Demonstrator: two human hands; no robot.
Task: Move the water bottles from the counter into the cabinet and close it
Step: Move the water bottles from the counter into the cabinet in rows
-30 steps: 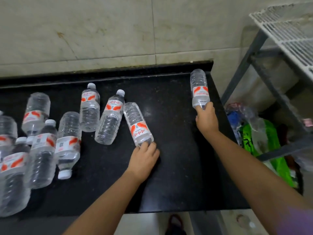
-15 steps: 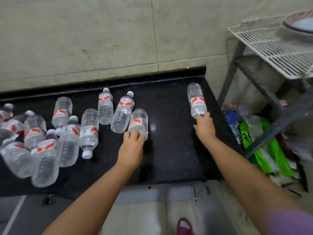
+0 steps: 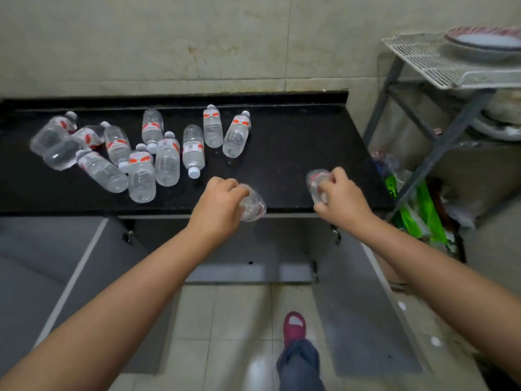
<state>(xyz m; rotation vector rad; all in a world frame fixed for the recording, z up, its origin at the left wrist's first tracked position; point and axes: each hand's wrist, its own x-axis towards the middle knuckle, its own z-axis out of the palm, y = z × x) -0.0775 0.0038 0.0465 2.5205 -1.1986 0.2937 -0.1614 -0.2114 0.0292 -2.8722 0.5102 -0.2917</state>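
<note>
A black counter [image 3: 296,153] runs along a tiled wall. Below its front edge a cabinet [image 3: 248,249] stands open, both doors [image 3: 363,306] swung outward over the floor. A metal rack [image 3: 439,66] stands at the right. About ten water bottles [image 3: 169,153] lie scattered on the counter's left half. At the front edge, the left hand [image 3: 217,207] curls its fingers round one bottle [image 3: 253,206], and the right hand [image 3: 342,200] grips another bottle [image 3: 315,184] the same way.

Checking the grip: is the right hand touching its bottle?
Touching. The head view shows the right hand with fingers curled round the bottle.
</note>
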